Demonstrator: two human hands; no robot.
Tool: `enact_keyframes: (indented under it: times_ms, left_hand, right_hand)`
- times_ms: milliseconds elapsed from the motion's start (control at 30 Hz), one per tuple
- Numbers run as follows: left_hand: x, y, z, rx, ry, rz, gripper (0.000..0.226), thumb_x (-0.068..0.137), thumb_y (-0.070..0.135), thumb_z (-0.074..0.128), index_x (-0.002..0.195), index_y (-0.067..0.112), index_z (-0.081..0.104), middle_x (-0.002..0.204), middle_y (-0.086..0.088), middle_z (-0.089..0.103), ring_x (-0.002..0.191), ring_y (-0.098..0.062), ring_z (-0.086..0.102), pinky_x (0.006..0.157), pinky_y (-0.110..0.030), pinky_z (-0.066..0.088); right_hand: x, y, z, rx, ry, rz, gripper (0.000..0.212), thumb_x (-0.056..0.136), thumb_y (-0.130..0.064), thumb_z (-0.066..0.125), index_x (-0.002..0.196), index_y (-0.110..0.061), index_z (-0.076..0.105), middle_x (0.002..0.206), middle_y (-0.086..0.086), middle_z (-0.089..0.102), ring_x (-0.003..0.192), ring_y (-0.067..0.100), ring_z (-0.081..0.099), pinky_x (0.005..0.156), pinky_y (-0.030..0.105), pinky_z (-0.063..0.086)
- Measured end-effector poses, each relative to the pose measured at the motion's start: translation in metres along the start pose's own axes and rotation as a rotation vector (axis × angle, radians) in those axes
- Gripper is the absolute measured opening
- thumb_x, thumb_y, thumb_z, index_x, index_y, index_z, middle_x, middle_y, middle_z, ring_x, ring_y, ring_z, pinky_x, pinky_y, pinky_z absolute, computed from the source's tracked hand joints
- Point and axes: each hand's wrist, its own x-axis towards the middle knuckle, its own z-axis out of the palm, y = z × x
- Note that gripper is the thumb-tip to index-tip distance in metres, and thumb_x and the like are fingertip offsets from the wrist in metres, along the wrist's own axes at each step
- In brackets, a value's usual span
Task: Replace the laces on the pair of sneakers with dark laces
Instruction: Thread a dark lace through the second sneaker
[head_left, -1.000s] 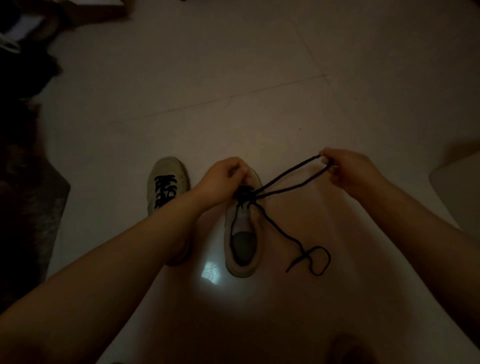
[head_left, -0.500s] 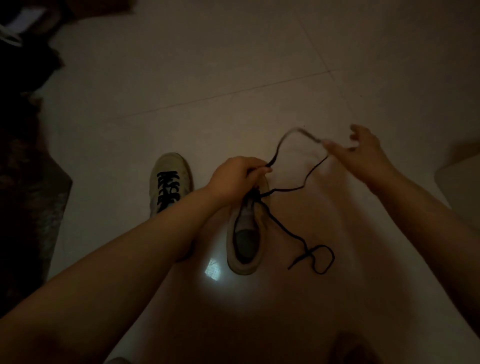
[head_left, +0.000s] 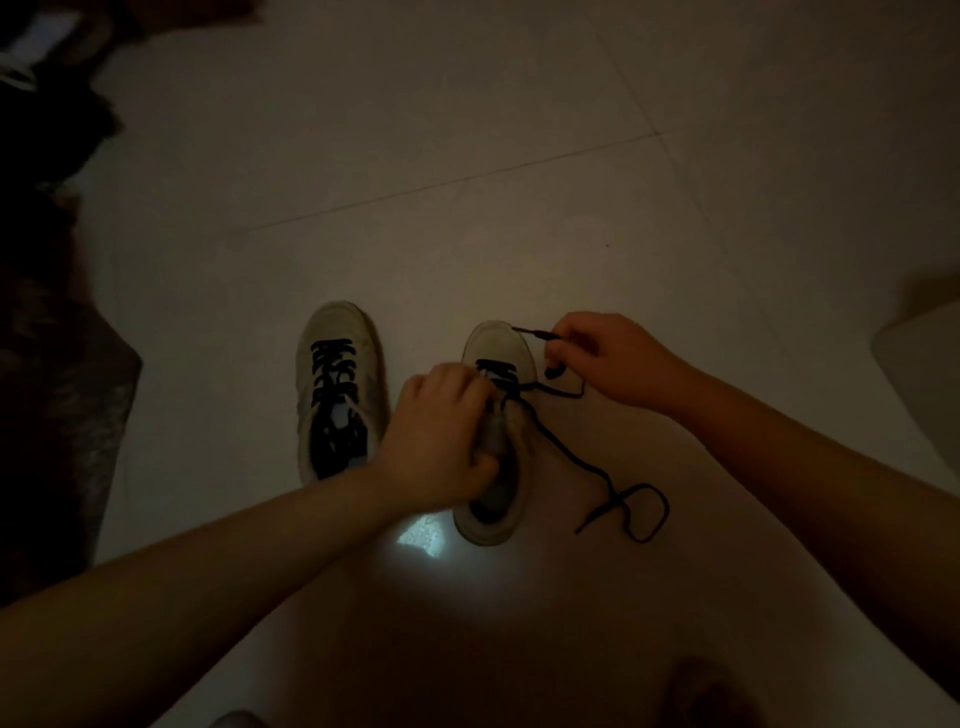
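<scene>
Comparing with a second ago, the dark lace (head_left: 566, 447) is no longer stretched out wide: its tip is now pinched by the right hand (head_left: 608, 358) just beyond the second sneaker (head_left: 498, 431), whose tongue is gripped by the left hand (head_left: 441, 431), so more eyelets look ready to be threaded.

Dim pale tiled floor (head_left: 467, 156), bright glare patch (head_left: 421, 535).

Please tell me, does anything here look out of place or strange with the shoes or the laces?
Nothing looks damaged. The free end of the dark lace lies in a loose loop on the floor beside the half-laced sneaker, which is normal mid-lacing. The scene is dim.
</scene>
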Motion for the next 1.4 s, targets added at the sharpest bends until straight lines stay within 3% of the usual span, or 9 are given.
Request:
enact_keyframes:
  times_ms: [167, 333, 433, 667, 900, 1133, 1233, 1333, 1400]
  left_hand:
    - [0.000, 0.009, 0.025, 0.276, -0.171, -0.072, 0.074, 0.035, 0.041, 0.076, 0.099, 0.014, 0.049, 0.099, -0.010, 0.056, 0.089, -0.027, 0.049, 0.068, -0.036, 0.041]
    - [0.011, 0.014, 0.022, 0.191, -0.052, -0.113, 0.040, 0.050, 0.016, 0.077, 0.087, 0.011, 0.062, 0.089, -0.011, 0.058, 0.072, -0.029, 0.056, 0.047, -0.026, 0.033]
    - [0.009, 0.011, 0.012, 0.064, 0.015, -0.100, 0.023, 0.062, 0.011, 0.061, 0.085, 0.008, 0.058, 0.084, -0.009, 0.059, 0.067, -0.028, 0.059, 0.040, -0.022, 0.023]
    - [0.004, 0.004, 0.012, -0.191, 0.018, -0.293, 0.023, 0.077, 0.011, 0.065, 0.100, 0.007, 0.064, 0.098, -0.011, 0.060, 0.084, -0.030, 0.060, 0.059, -0.025, 0.033]
    - [0.003, 0.005, 0.011, -0.251, 0.021, -0.283, 0.028, 0.076, 0.016, 0.059, 0.101, 0.007, 0.070, 0.097, -0.012, 0.062, 0.084, -0.030, 0.063, 0.061, -0.025, 0.038]
    - [0.005, 0.005, 0.011, -0.276, 0.019, -0.323, 0.036, 0.082, 0.018, 0.060, 0.117, 0.012, 0.065, 0.110, -0.009, 0.058, 0.099, -0.025, 0.059, 0.068, -0.022, 0.034]
    - [0.005, 0.003, 0.012, -0.320, 0.019, -0.315, 0.045, 0.079, 0.027, 0.054, 0.120, 0.011, 0.063, 0.111, -0.008, 0.056, 0.100, -0.023, 0.058, 0.070, -0.021, 0.036]
    - [0.004, 0.004, 0.007, -0.368, -0.005, -0.316, 0.058, 0.075, 0.043, 0.044, 0.122, 0.014, 0.062, 0.110, -0.004, 0.054, 0.100, -0.016, 0.056, 0.072, -0.019, 0.037]
    - [0.003, 0.002, 0.005, -0.429, -0.016, -0.294, 0.067, 0.071, 0.052, 0.038, 0.120, 0.013, 0.063, 0.104, 0.001, 0.050, 0.096, -0.011, 0.054, 0.074, -0.020, 0.040]
  right_hand:
    - [0.001, -0.007, 0.018, 0.023, -0.009, 0.015, 0.017, 0.095, -0.018, 0.052, 0.094, -0.005, 0.063, 0.071, -0.005, 0.053, 0.062, 0.006, 0.047, 0.054, 0.008, 0.033]
    - [0.004, -0.009, 0.022, -0.012, -0.029, 0.006, 0.022, 0.094, -0.022, 0.053, 0.096, -0.007, 0.069, 0.083, 0.003, 0.063, 0.069, 0.010, 0.053, 0.058, 0.008, 0.034]
    - [0.003, -0.009, 0.023, -0.024, 0.009, 0.033, 0.019, 0.089, -0.029, 0.062, 0.093, -0.014, 0.073, 0.087, -0.003, 0.067, 0.077, 0.011, 0.058, 0.064, 0.015, 0.040]
    - [0.005, -0.002, 0.034, -0.028, 0.017, 0.093, 0.014, 0.085, -0.026, 0.067, 0.091, -0.014, 0.073, 0.094, 0.001, 0.065, 0.083, 0.010, 0.055, 0.073, 0.024, 0.041]
    - [0.006, -0.002, 0.040, 0.017, 0.001, 0.108, 0.017, 0.086, -0.021, 0.066, 0.097, -0.011, 0.074, 0.103, 0.004, 0.070, 0.088, 0.004, 0.054, 0.073, 0.013, 0.038]
    - [0.002, -0.002, 0.045, 0.165, 0.024, 0.108, 0.014, 0.084, -0.015, 0.069, 0.093, -0.007, 0.075, 0.095, 0.004, 0.071, 0.081, 0.002, 0.059, 0.070, -0.002, 0.038]
    - [-0.001, -0.001, 0.055, 0.245, 0.058, 0.140, 0.013, 0.082, -0.013, 0.070, 0.092, -0.007, 0.075, 0.092, 0.003, 0.070, 0.077, -0.001, 0.060, 0.073, 0.004, 0.044]
    - [0.001, -0.001, 0.059, 0.350, 0.079, 0.233, 0.012, 0.081, -0.011, 0.071, 0.091, -0.007, 0.074, 0.096, 0.010, 0.071, 0.088, 0.013, 0.065, 0.086, 0.025, 0.052]
    - [0.004, -0.003, 0.058, 0.405, 0.084, 0.280, 0.013, 0.079, -0.012, 0.072, 0.090, -0.005, 0.074, 0.097, 0.011, 0.071, 0.089, 0.014, 0.064, 0.088, 0.028, 0.052]
